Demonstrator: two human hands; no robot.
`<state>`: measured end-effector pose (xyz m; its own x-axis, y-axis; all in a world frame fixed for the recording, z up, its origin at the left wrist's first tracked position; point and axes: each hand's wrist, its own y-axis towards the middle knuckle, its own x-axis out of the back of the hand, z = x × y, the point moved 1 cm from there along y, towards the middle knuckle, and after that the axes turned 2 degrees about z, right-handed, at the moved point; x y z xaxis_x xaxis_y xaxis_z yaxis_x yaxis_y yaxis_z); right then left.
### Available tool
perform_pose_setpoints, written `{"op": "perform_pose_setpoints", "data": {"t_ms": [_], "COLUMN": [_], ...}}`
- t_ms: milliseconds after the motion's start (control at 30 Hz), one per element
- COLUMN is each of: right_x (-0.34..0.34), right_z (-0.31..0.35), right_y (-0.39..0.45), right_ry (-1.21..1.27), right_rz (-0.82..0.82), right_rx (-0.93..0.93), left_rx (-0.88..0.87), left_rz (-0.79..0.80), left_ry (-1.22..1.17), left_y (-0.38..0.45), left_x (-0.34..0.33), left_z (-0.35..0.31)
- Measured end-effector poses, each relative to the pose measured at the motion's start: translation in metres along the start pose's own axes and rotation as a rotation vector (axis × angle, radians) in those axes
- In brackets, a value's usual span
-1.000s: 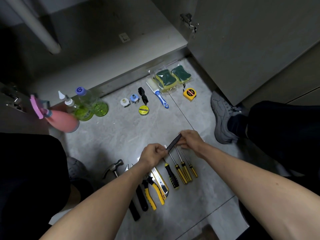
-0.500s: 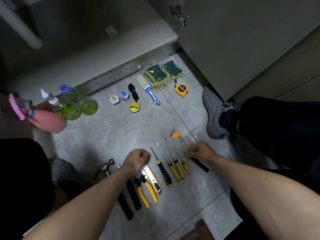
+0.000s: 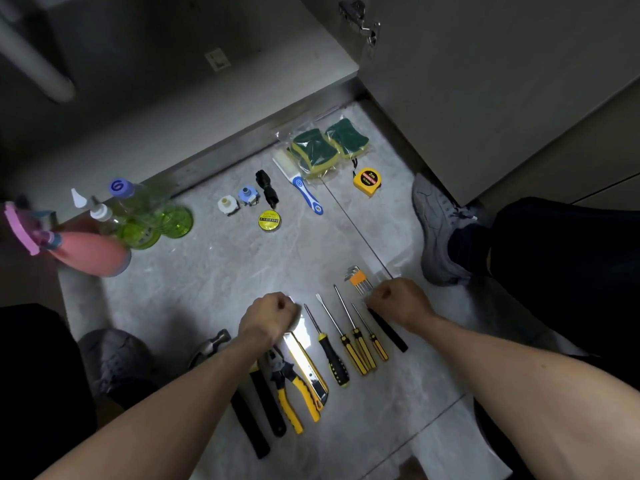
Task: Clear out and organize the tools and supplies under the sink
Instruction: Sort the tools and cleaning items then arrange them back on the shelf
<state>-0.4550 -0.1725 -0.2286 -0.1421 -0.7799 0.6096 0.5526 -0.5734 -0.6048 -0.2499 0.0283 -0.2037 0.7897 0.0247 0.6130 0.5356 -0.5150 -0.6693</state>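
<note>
The slim black-handled tool (image 3: 389, 330) lies on the grey tiled floor (image 3: 214, 271), last in the screwdriver row, and your right hand (image 3: 398, 299) rests curled on its upper end. Your left hand (image 3: 268, 315) is fisted, holding nothing visible, above the yellow utility knife (image 3: 308, 365).

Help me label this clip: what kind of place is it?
Likely a kitchen floor by an open sink cupboard: a drain pipe inside, a hinged cupboard door, and sponges on the tiles.

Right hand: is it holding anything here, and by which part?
The right hand grips the black tool at its upper end, laying it beside the screwdrivers. The left hand is curled, holding nothing visible.
</note>
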Motion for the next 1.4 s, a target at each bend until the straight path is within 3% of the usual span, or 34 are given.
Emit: {"op": "perform_pose_setpoints", "data": {"t_ms": [300,400,567,667,933,1167,1400], "right_x": [0.075,0.089,0.091,0.086,0.063,0.031,0.012], "right_z": [0.090,0.100,0.092,0.088,0.076,0.043,-0.002], "right_y": [0.122,0.164,0.199,0.203,0.166,0.098,0.011], "right_ry": [-0.151,-0.294,-0.365,-0.339,-0.124,-0.070,-0.116], "right_rz": [-0.368,-0.375,-0.218,-0.311,-0.410,-0.308,-0.191], "right_rx": [0.085,0.053,0.067,0.123,0.188,0.152,0.031], "left_rx": [-0.008,-0.015,0.009,-0.006,0.024,0.026,-0.060], "left_rz": [-0.342,-0.397,-0.330,-0.351,-0.366,-0.362,-0.204], "left_ry": [0.000,0.061,0.125,0.111,-0.004,-0.156,-0.258], "left_y": [0.068,0.100,0.132,0.137,0.123,0.086,0.040], "left_x": [0.058,0.076,0.075,0.070,0.074,0.058,0.010], "left_z": [-0.031,-0.035,-0.041,-0.039,-0.035,-0.022,-0.026]}}
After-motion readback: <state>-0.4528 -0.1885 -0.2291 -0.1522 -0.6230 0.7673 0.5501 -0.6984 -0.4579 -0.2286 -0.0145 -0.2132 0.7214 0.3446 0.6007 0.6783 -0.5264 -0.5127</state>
